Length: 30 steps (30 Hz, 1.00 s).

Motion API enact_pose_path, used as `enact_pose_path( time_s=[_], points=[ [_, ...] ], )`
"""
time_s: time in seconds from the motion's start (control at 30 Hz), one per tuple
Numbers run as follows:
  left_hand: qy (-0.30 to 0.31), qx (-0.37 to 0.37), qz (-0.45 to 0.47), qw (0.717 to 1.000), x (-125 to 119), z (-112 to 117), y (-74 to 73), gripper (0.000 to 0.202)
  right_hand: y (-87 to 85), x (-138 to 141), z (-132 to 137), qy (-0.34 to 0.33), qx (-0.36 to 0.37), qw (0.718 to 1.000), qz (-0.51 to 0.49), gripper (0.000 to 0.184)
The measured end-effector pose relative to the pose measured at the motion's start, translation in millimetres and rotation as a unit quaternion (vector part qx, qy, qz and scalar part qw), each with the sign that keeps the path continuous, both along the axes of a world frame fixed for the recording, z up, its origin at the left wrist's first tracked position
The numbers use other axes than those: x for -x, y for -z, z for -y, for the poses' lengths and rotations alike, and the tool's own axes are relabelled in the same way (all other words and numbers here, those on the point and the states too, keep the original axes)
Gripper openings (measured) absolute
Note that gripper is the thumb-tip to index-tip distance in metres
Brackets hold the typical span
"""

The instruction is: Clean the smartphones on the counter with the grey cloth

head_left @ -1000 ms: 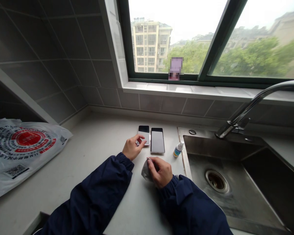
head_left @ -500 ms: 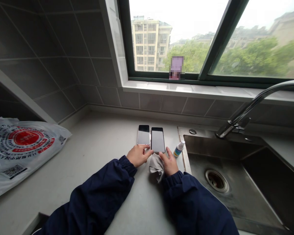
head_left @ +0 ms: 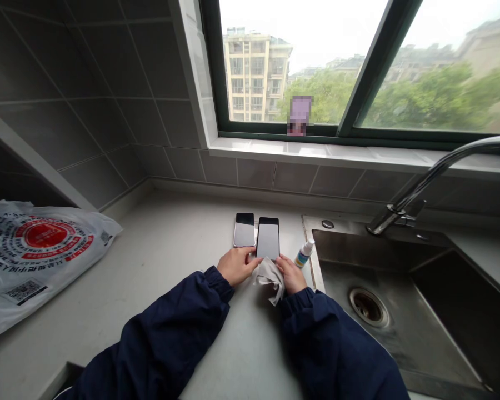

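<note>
Two smartphones lie side by side, screens up, on the pale counter. The left smartphone [head_left: 244, 230] is untouched. At the lower left corner of the right smartphone [head_left: 268, 238] is my left hand [head_left: 235, 267], its finger and thumb closed on the edge. My right hand [head_left: 292, 274] is closed on a crumpled grey cloth [head_left: 270, 280], its fingertips by the phone's lower right corner. The cloth overlaps the phone's bottom edge; the fingers under it are hidden. Just right of that hand stands a small white spray bottle [head_left: 304, 253] with a blue and yellow label.
A steel sink [head_left: 400, 311] with a curved faucet [head_left: 420, 183] is at the right. At the left lies a white plastic bag [head_left: 45, 250] with red print. Behind the counter are a tiled wall and a window ledge [head_left: 316, 154].
My right hand's fingers have closed in at the cloth, which is lifted up onto the phone's lower edge. The right phone has turned slightly. My left hand has barely moved.
</note>
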<state>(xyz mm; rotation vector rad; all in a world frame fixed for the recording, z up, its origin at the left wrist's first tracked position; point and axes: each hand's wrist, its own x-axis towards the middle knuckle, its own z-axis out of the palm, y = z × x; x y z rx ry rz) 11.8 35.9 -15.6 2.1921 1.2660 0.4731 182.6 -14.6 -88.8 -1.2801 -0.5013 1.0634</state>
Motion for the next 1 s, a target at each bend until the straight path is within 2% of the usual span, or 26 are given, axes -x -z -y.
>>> enact_pose_path(
  time_s=[0.1, 0.27, 0.63, 1.0],
  points=[
    [-0.007, 0.014, 0.019, 1.0, 0, -1, 1.3, 0.045, -1.3, -2, 1, -0.011, 0.035, 0.999, 0.004, 0.039],
    [-0.009, 0.025, 0.031, 0.999, 1, -3, 2.8, 0.042, -8.4, 0, 4, -0.029, 0.046, 0.998, 0.019, 0.046],
    [0.006, 0.075, 0.048, 0.996, 2, -8, 0.0, 0.039, -14.4, 2, 6, -0.062, 0.032, 0.995, 0.067, 0.046],
    [0.008, 0.11, 0.083, 0.99, 4, -8, -2.2, 0.041, -12.2, 3, 7, -0.061, 0.015, 0.995, 0.078, 0.046]
  ],
)
